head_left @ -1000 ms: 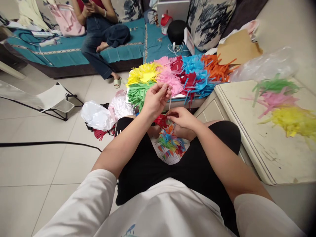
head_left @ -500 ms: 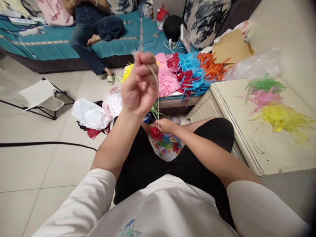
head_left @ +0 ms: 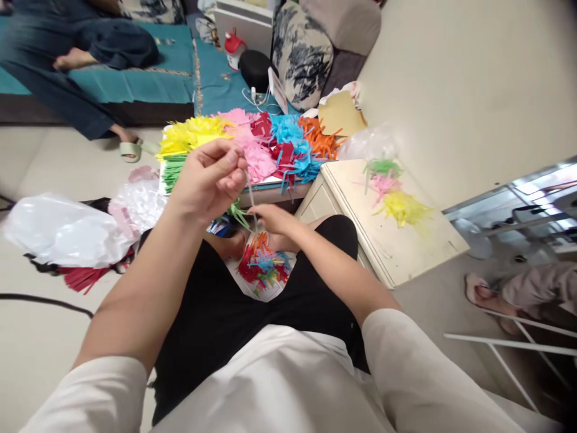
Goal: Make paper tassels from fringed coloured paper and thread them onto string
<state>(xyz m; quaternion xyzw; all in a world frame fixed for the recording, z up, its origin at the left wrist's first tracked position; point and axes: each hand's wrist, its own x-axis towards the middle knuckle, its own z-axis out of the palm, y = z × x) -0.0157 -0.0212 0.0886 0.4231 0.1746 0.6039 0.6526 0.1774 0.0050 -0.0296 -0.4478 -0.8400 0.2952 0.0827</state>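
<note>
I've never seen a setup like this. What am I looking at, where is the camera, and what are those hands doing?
There's no machine: these are a person's bare hands, seen by a camera on their head looking forward and down. The left hand pinches a thin white string; the right hand's fingertips meet it lower down, though whether they grip it is hard to see. Below lies a multicoloured fringed bundle. Ahead, yellow, green, pink, red, blue and orange fringes cover a low surface. More fringes, green, pink and yellow, lie on the cream cabinet.
</note>
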